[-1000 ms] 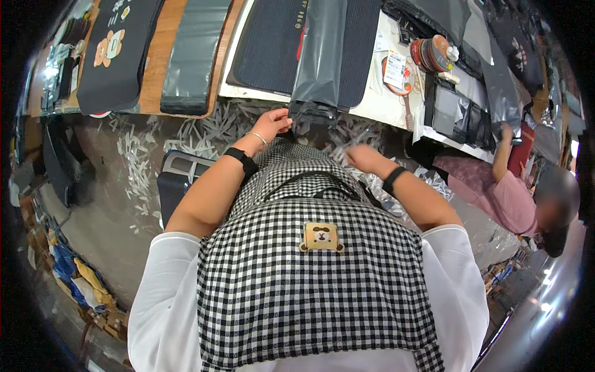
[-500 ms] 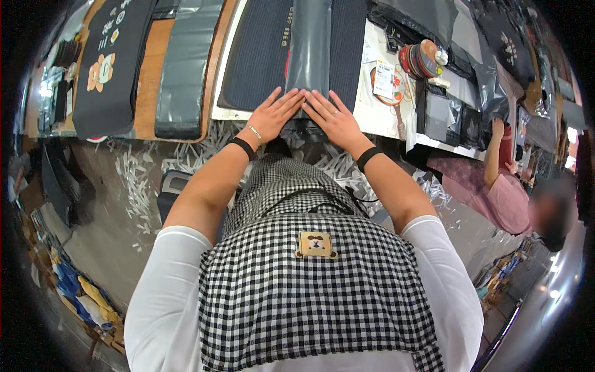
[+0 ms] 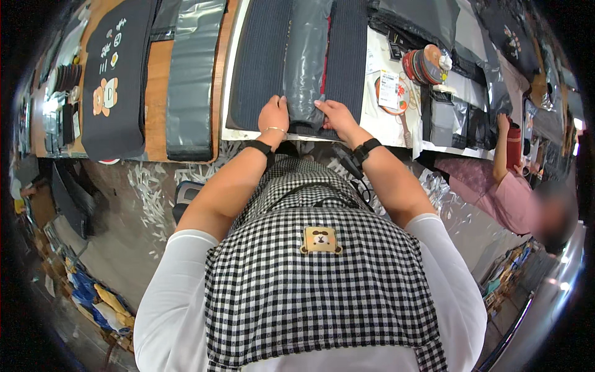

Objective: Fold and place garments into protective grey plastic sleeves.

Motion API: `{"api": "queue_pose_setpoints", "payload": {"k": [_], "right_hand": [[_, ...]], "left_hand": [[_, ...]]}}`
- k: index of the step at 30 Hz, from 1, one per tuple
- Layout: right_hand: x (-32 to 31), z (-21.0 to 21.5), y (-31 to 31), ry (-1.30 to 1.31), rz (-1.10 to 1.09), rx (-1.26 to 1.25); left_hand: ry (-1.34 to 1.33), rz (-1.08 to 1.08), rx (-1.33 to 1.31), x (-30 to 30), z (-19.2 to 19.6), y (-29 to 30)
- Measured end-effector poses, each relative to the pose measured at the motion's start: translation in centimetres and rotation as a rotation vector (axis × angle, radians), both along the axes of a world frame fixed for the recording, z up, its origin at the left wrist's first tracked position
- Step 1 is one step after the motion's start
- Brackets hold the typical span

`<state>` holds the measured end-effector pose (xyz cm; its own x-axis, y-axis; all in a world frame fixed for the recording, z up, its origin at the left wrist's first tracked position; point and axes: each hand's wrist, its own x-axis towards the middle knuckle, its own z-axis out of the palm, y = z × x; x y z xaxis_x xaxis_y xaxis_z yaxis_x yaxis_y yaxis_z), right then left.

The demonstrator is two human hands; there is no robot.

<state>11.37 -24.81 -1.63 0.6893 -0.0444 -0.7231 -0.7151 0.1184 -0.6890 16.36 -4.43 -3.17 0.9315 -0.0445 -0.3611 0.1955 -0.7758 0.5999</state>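
A long grey plastic mailing bag (image 3: 307,62) lies over dark ribbed mats (image 3: 257,68) on the table in front of me, with a strip of red along its right edge. My left hand (image 3: 274,116) is closed at the bag's near left corner, thumb up. At the near right corner, my right hand (image 3: 338,118) pinches the plastic between thumb and fingers. The near end of the bag sits between the two hands, close to the table's front edge. What lies inside the bag is hidden.
To the left are a dark printed mat (image 3: 114,80) and a stack of grey bags (image 3: 193,93). Coasters (image 3: 427,65) and a white label (image 3: 388,90) lie to the right. A co-worker in pink (image 3: 489,186) holds a red roll. Paper shreds (image 3: 149,198) litter the floor.
My hands lay flat with fingertips nearly meeting on the bag's near end. Now they are apart and closed at its two near corners. The red strip now shows on the bag's right side.
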Motion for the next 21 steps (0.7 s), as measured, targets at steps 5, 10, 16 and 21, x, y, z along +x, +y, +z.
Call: {"api": "queue_pose_setpoints", "payload": {"k": [5, 10, 16, 21], "right_hand": [[-0.9, -0.1, -3.8, 0.156, 0.145, 0.085], [-3.6, 2.3, -8.6, 0.008, 0.008, -0.130], [-7.1, 2.3, -15.8, -0.164, 0.080, -1.042], [-5.1, 2.1, -17.0, -0.634, 0.340, -1.630]], "left_hand": [[0.126, -0.097, -0.006, 1.7, 0.9, 0.3], [-0.320, -0.215, -0.297, 2.4, 2.8, 2.2], [-0.370, -0.412, -0.022, 2.0, 4.8, -6.0], [-0.407, -0.407, 0.161, 1.7, 3.9, -7.3]]}}
